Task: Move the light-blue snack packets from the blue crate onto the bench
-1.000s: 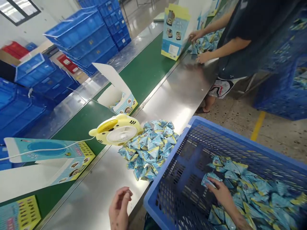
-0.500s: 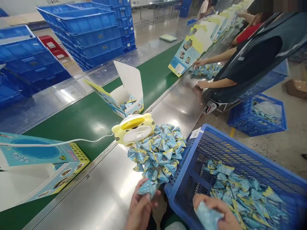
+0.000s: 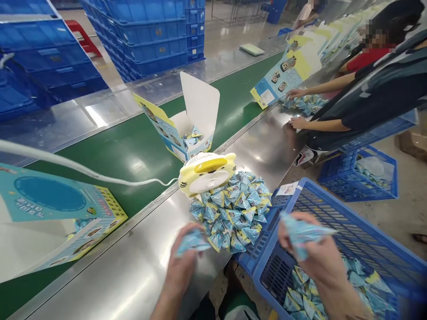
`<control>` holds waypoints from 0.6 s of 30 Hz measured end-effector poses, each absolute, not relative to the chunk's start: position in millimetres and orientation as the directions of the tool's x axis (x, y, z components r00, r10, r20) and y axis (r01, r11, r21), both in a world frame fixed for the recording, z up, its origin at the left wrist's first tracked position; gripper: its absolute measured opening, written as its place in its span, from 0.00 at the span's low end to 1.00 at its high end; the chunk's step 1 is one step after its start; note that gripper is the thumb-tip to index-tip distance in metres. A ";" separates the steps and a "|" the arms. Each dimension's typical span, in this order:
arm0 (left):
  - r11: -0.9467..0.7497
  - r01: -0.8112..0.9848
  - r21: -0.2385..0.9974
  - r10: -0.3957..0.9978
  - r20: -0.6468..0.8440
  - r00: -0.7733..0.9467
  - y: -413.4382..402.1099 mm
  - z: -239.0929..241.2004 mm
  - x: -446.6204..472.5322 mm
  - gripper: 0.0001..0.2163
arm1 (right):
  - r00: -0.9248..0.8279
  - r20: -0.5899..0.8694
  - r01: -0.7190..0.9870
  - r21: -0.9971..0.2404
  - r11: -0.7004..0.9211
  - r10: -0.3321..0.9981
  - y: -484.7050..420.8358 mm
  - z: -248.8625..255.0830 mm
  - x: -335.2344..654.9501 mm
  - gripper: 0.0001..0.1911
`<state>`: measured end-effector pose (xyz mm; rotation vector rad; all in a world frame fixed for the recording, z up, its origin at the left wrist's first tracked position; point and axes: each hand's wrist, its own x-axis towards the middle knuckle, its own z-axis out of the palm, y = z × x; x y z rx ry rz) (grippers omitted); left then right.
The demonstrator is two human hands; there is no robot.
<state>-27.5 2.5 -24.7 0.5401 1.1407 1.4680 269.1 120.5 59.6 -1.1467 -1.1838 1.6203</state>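
Right hand (image 3: 316, 255) has come up out of the blue plastic crate (image 3: 320, 200) since the earlier frame, and is now above its rim, fingers clenched on a pale-blue triangular foil sachet (image 3: 305, 231). Left hand (image 3: 180, 266) grips a second pale-blue sachet (image 3: 191, 242) above the stainless-steel bench (image 3: 133, 266), just left of a heaped pile of matching sachets (image 3: 230, 213). More loose sachets (image 3: 302, 295) lie in the crate. Yellow tiger-shaped plastic fan (image 3: 207, 174) sits at the pile's far edge, white cable (image 3: 83, 168) running left over the green conveyor belt (image 3: 110, 178). On the belt, an open white-and-blue cardboard box (image 3: 196, 124) holds a few sachets. Across the bench, a co-worker's hands (image 3: 298, 123) are at another sachet pile (image 3: 305, 104).
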 end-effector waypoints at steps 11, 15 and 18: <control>0.115 0.496 0.861 0.976 -0.006 -0.217 82.3 -56.5 20.5 0.31 | -0.344 -0.065 0.554 -0.820 0.146 0.937 165.9 22.8 239.5 0.34; 0.142 0.626 0.767 0.964 0.038 -0.265 67.7 -72.7 28.8 0.32 | -0.118 -0.044 0.641 -0.767 0.042 0.992 152.7 -34.7 357.3 0.30; 0.408 0.503 0.762 0.855 -0.126 -0.503 21.0 -82.9 39.4 0.27 | 0.104 -0.379 0.828 -0.479 -0.291 0.920 111.5 -105.1 486.5 0.28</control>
